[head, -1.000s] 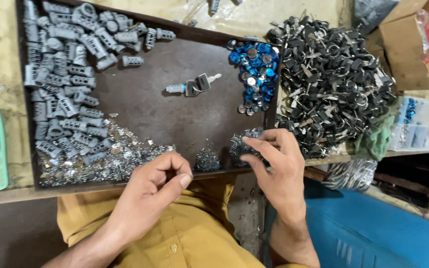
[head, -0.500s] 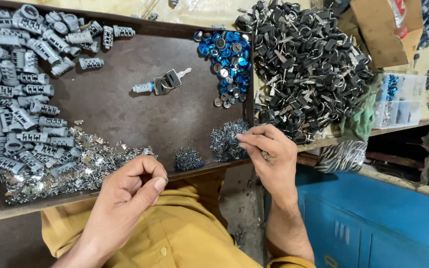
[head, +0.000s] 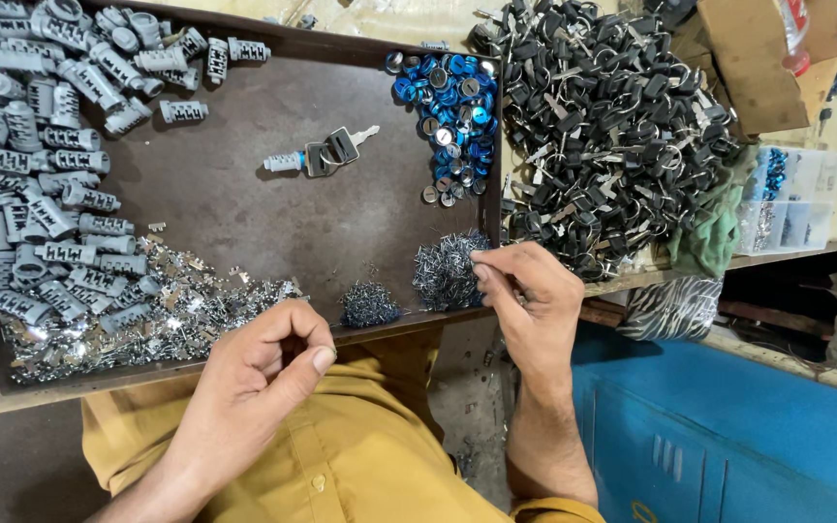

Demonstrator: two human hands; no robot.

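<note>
The right hand [head: 527,295] is positioned at the near edge of the dark tray [head: 244,208], with its fingertips pressed together in a pinch at the larger clump of small metal springs [head: 445,271]; whether a spring is gripped between them cannot be determined. A smaller spring clump [head: 369,304] lies just to the left of this hand, between the two hands. The left hand [head: 265,366] is loosely curled over the tray's near edge, thumb bent toward the index finger; any item inside it is hidden. Flat shiny metal pieces [head: 147,320] lie just beyond and left of the left hand, with grey lock cylinders [head: 41,155] farther out. A cylinder with key [head: 322,155] lies well beyond both hands. Blue caps [head: 452,107] sit beyond the right hand, and a heap of black-headed keys [head: 603,126] lies beyond and right of it.
</note>
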